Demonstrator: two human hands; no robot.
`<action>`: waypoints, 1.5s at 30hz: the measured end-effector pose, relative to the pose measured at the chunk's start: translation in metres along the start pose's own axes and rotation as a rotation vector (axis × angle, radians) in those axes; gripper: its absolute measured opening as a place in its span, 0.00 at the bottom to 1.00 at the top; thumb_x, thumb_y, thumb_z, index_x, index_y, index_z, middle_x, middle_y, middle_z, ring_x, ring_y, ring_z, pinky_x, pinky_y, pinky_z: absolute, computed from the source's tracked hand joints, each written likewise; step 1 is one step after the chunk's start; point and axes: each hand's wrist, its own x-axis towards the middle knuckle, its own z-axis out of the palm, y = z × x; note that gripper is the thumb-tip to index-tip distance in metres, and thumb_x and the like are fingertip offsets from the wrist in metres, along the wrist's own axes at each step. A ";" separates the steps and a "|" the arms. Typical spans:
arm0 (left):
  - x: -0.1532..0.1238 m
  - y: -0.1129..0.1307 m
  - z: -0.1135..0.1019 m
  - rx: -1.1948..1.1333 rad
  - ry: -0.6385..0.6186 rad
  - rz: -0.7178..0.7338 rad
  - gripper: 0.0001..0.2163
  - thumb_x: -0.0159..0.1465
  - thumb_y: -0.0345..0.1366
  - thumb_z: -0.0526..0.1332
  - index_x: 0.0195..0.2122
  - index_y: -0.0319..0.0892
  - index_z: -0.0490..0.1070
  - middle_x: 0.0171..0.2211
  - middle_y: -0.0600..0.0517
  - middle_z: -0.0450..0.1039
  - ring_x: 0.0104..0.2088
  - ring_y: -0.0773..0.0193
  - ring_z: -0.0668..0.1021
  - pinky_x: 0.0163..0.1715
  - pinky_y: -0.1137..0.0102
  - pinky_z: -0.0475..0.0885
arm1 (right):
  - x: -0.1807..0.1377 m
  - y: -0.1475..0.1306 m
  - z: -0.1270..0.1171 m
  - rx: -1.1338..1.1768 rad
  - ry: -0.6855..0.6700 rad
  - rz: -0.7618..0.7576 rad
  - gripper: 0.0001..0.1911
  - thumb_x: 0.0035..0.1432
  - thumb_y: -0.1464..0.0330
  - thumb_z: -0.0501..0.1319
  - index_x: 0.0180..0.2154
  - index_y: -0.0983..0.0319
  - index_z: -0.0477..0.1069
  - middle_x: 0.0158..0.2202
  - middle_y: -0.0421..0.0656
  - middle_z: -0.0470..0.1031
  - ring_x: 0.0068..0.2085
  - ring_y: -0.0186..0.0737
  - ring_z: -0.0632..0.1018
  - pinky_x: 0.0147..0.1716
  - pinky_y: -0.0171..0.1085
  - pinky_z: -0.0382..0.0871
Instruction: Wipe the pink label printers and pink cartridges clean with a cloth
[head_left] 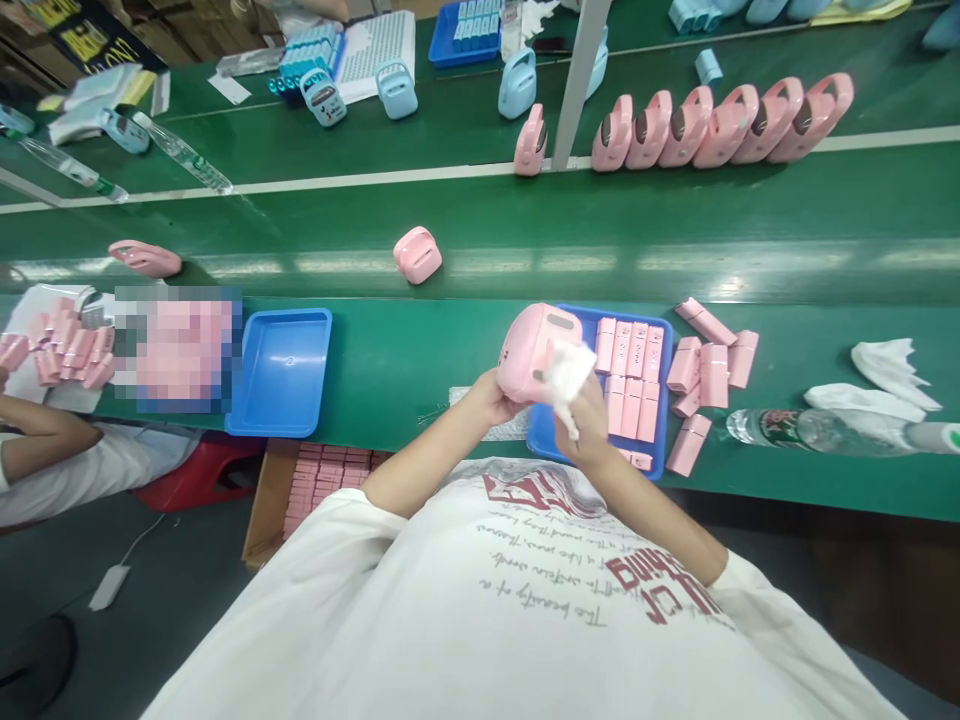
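Held up over the bench front is a pink rounded plastic case with a handle (pixel 531 345). My left hand (pixel 496 397) is closed around its lower left side. In my right hand (pixel 589 425) a crumpled white tissue (pixel 568 372) is pressed against the right side of the case. Just behind my right hand, a blue tray (pixel 658 455) carries rows of small pink boxes (pixel 636 350). More pink boxes (pixel 712 375) lie loose to the tray's right. Part of a white mesh sheet (pixel 506 428) shows beneath my forearms.
A clear bottle (pixel 825 432) and white tissues (pixel 892 375) lie at right. Another blue tray (pixel 279 375) sits left, near a co-worker's arm (pixel 49 430). One pink case (pixel 418 254) rests on the green conveyor; a row of pink cases (pixel 720 125) stands beyond a metal post (pixel 577 85).
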 end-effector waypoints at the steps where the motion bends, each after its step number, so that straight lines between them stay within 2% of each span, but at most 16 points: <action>1: -0.001 -0.002 0.003 -0.016 0.008 -0.011 0.11 0.61 0.23 0.52 0.39 0.33 0.72 0.24 0.49 0.74 0.22 0.68 0.75 0.27 0.74 0.73 | -0.007 -0.002 0.008 0.004 0.087 0.115 0.23 0.64 0.66 0.52 0.61 0.54 0.61 0.55 0.48 0.71 0.58 0.47 0.71 0.57 0.51 0.66; 4: -0.001 -0.012 0.009 -0.055 0.028 -0.038 0.12 0.62 0.22 0.50 0.37 0.35 0.72 0.21 0.52 0.72 0.21 0.70 0.73 0.28 0.77 0.73 | -0.023 -0.008 0.029 0.002 0.172 0.365 0.27 0.67 0.67 0.46 0.66 0.58 0.49 0.60 0.53 0.63 0.62 0.47 0.66 0.59 0.51 0.63; 9: 0.004 -0.021 0.004 -0.023 0.038 -0.040 0.13 0.67 0.32 0.50 0.31 0.37 0.72 0.24 0.51 0.72 0.25 0.71 0.74 0.28 0.79 0.71 | -0.032 0.003 0.037 -0.136 -0.123 0.276 0.24 0.62 0.67 0.51 0.59 0.59 0.62 0.59 0.54 0.64 0.62 0.55 0.63 0.60 0.59 0.57; 11: 0.005 -0.021 -0.001 0.021 0.040 -0.023 0.10 0.66 0.30 0.51 0.33 0.37 0.72 0.24 0.52 0.73 0.24 0.72 0.74 0.27 0.79 0.70 | -0.030 0.010 0.034 -0.140 -0.117 0.318 0.23 0.61 0.63 0.52 0.57 0.59 0.65 0.58 0.55 0.64 0.62 0.57 0.62 0.59 0.61 0.56; 15: 0.005 -0.022 -0.011 0.180 0.058 0.020 0.07 0.59 0.25 0.57 0.37 0.36 0.73 0.14 0.59 0.62 0.13 0.77 0.62 0.15 0.81 0.58 | -0.011 0.010 0.029 0.093 0.189 0.661 0.32 0.58 0.47 0.52 0.57 0.59 0.63 0.57 0.52 0.66 0.63 0.52 0.61 0.63 0.55 0.52; 17: 0.005 -0.022 -0.016 0.288 0.058 0.036 0.06 0.59 0.28 0.58 0.36 0.36 0.73 0.11 0.60 0.57 0.11 0.76 0.58 0.13 0.80 0.52 | 0.004 0.009 0.024 0.178 0.280 0.779 0.33 0.59 0.44 0.46 0.55 0.59 0.65 0.54 0.51 0.70 0.59 0.49 0.68 0.60 0.52 0.59; 20: 0.007 -0.015 -0.022 0.444 0.039 0.119 0.06 0.57 0.30 0.61 0.35 0.36 0.75 0.13 0.58 0.62 0.14 0.74 0.62 0.16 0.78 0.55 | 0.023 0.013 0.011 0.457 0.211 1.018 0.36 0.57 0.40 0.46 0.47 0.60 0.71 0.46 0.49 0.76 0.49 0.48 0.76 0.49 0.48 0.71; 22: 0.007 -0.002 -0.023 0.542 0.017 0.224 0.07 0.55 0.29 0.63 0.35 0.37 0.76 0.21 0.55 0.72 0.24 0.70 0.71 0.25 0.77 0.63 | 0.030 0.020 0.002 0.728 0.115 1.207 0.38 0.50 0.36 0.50 0.43 0.60 0.73 0.41 0.47 0.78 0.45 0.49 0.78 0.44 0.46 0.73; 24: 0.005 0.014 -0.022 0.764 -0.016 0.371 0.07 0.56 0.32 0.63 0.35 0.38 0.76 0.30 0.53 0.76 0.33 0.66 0.73 0.33 0.75 0.65 | 0.032 0.026 -0.007 0.842 0.038 1.283 0.37 0.46 0.36 0.54 0.40 0.61 0.74 0.36 0.46 0.79 0.43 0.49 0.78 0.42 0.45 0.73; 27: 0.000 0.038 -0.017 1.233 -0.030 0.557 0.12 0.61 0.40 0.57 0.30 0.38 0.76 0.30 0.51 0.75 0.33 0.63 0.72 0.31 0.73 0.63 | 0.033 0.032 -0.015 0.721 -0.028 1.247 0.31 0.45 0.42 0.61 0.36 0.62 0.74 0.31 0.44 0.78 0.38 0.46 0.78 0.37 0.42 0.72; 30: -0.003 0.052 -0.012 1.412 -0.013 0.550 0.12 0.59 0.39 0.57 0.24 0.38 0.74 0.24 0.51 0.73 0.26 0.66 0.70 0.25 0.74 0.61 | 0.034 0.033 -0.018 0.598 -0.026 1.207 0.27 0.42 0.45 0.66 0.32 0.63 0.73 0.28 0.42 0.77 0.34 0.43 0.77 0.33 0.39 0.71; 32: -0.002 0.056 -0.010 1.334 -0.070 0.429 0.09 0.56 0.37 0.59 0.30 0.39 0.76 0.22 0.53 0.72 0.21 0.69 0.68 0.20 0.75 0.58 | 0.037 0.033 -0.018 0.567 0.019 1.189 0.26 0.42 0.46 0.67 0.33 0.62 0.73 0.28 0.41 0.77 0.35 0.43 0.78 0.34 0.39 0.71; 35: -0.004 0.058 -0.007 1.103 -0.146 0.179 0.13 0.56 0.38 0.59 0.40 0.41 0.76 0.16 0.57 0.66 0.12 0.74 0.60 0.13 0.77 0.49 | 0.040 0.031 -0.018 0.582 0.081 1.084 0.29 0.48 0.43 0.61 0.38 0.61 0.73 0.35 0.44 0.79 0.42 0.46 0.78 0.41 0.43 0.73; 38: -0.012 0.059 -0.001 0.911 -0.133 0.010 0.07 0.55 0.34 0.59 0.31 0.37 0.75 0.10 0.58 0.57 0.08 0.77 0.53 0.09 0.79 0.41 | 0.043 0.023 -0.023 0.603 0.053 0.877 0.37 0.51 0.37 0.50 0.45 0.61 0.72 0.42 0.48 0.78 0.50 0.49 0.76 0.48 0.46 0.71; 40: -0.020 0.059 0.005 0.806 -0.125 -0.046 0.04 0.53 0.31 0.59 0.24 0.36 0.71 0.08 0.58 0.55 0.07 0.78 0.53 0.08 0.81 0.41 | 0.047 0.014 -0.030 0.584 -0.027 0.767 0.39 0.49 0.36 0.53 0.48 0.60 0.70 0.45 0.49 0.77 0.53 0.50 0.74 0.51 0.47 0.70; 45: -0.044 0.059 0.016 0.695 -0.160 -0.150 0.07 0.54 0.28 0.56 0.20 0.35 0.68 0.08 0.56 0.54 0.05 0.77 0.54 0.05 0.83 0.43 | 0.059 -0.016 -0.046 0.530 -0.083 0.734 0.33 0.52 0.42 0.56 0.50 0.58 0.69 0.46 0.48 0.76 0.53 0.52 0.74 0.54 0.50 0.67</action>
